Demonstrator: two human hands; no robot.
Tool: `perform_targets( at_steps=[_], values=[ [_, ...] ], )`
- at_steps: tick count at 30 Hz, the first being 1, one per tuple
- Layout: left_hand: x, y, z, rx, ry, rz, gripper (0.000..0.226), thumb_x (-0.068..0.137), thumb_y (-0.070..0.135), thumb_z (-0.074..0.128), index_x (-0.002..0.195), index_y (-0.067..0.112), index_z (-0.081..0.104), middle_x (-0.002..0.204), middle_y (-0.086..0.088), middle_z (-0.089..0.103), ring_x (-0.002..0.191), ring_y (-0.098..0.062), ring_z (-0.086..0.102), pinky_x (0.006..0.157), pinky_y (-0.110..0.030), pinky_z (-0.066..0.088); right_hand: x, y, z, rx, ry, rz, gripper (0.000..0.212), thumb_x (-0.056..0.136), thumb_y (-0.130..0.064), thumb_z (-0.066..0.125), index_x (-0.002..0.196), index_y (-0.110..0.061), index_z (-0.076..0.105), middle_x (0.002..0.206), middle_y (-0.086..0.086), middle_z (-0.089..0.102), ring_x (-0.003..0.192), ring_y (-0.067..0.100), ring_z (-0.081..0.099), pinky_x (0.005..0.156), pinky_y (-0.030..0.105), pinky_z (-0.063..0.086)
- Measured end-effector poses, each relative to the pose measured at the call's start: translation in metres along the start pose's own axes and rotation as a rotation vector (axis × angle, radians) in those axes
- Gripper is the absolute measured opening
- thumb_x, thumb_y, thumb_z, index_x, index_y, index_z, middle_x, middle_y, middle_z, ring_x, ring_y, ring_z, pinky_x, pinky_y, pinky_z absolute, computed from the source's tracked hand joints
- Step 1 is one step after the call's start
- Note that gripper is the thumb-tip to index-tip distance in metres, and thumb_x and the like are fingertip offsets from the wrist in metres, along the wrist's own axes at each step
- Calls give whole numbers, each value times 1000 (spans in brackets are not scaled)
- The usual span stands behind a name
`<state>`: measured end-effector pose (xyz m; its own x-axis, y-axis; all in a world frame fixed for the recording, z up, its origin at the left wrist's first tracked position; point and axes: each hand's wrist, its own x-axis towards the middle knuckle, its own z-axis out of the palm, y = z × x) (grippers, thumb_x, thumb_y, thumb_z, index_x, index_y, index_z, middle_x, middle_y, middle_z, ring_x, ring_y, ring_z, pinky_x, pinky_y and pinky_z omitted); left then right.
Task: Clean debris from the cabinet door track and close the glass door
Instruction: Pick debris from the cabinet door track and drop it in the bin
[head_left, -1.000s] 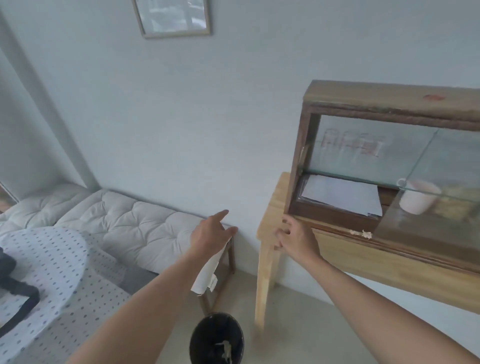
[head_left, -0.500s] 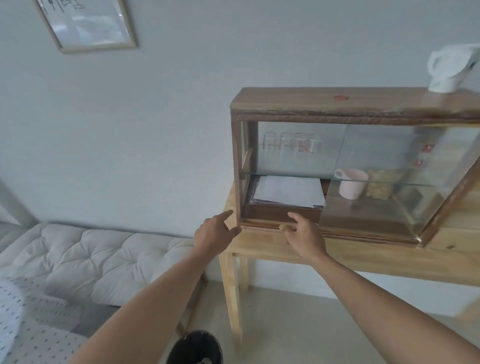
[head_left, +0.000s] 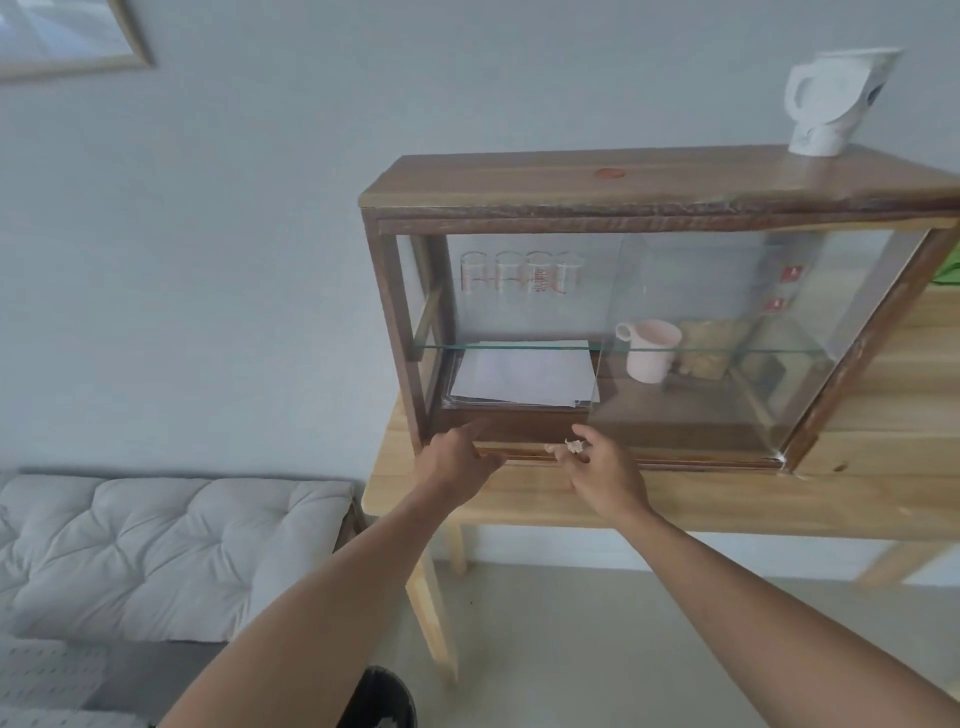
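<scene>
Pale, crumpled debris sits pinched between the fingertips of your right hand, just above the dark wooden door track along the cabinet's lower front edge. Your left hand rests on the track to the left of the debris, fingers extended and loosely spread, gripping nothing. The sliding glass door covers the right half of the brown wooden cabinet; the left half stands open. Behind the opening, a stack of white papers lies on the cabinet floor, and a row of clear drinking glasses stands on the glass shelf above. A pink mug sits behind the glass door. The cabinet stands on a light wooden tabletop. A white jug stands on the cabinet top.
</scene>
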<state>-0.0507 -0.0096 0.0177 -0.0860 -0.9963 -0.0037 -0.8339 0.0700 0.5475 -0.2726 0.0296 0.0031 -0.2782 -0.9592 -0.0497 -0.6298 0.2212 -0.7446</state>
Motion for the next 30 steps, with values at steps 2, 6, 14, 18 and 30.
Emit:
perform_targets(
  at_steps=[2,6,14,18,30],
  values=[
    [5,9,11,9,-7,7,62,93,59,73,151,47,55,96,11,78,109,-24,72,88,-40,60,3,5,-2,-27,-7,-6,55,102,-46,66,153,-27,59,109,2,83,119,28,73,98,45,58],
    [14,22,33,17,-41,18,60,91,61,73,148,47,59,111,3,80,114,-27,72,89,-41,60,6,11,0,-119,-33,-32,54,103,-40,62,156,-31,56,98,-3,83,112,26,74,92,42,58],
    [29,40,62,61,-83,51,46,93,61,69,138,55,63,111,6,81,111,-26,72,81,-37,57,19,16,4,-494,-1,-166,50,108,-32,53,157,-30,52,117,10,81,113,40,75,85,44,58],
    [32,41,70,75,-101,54,35,94,63,65,129,58,69,106,5,80,103,-27,73,74,-35,56,23,20,4,-631,-9,-202,37,104,-23,54,140,-28,62,102,10,81,100,41,77,72,42,51],
    [33,47,69,-78,-36,24,21,93,48,75,112,44,82,104,10,82,103,-20,74,73,-30,51,23,28,1,-648,41,-282,26,102,-19,54,125,-26,64,98,12,82,95,44,77,70,42,50]
  ],
)
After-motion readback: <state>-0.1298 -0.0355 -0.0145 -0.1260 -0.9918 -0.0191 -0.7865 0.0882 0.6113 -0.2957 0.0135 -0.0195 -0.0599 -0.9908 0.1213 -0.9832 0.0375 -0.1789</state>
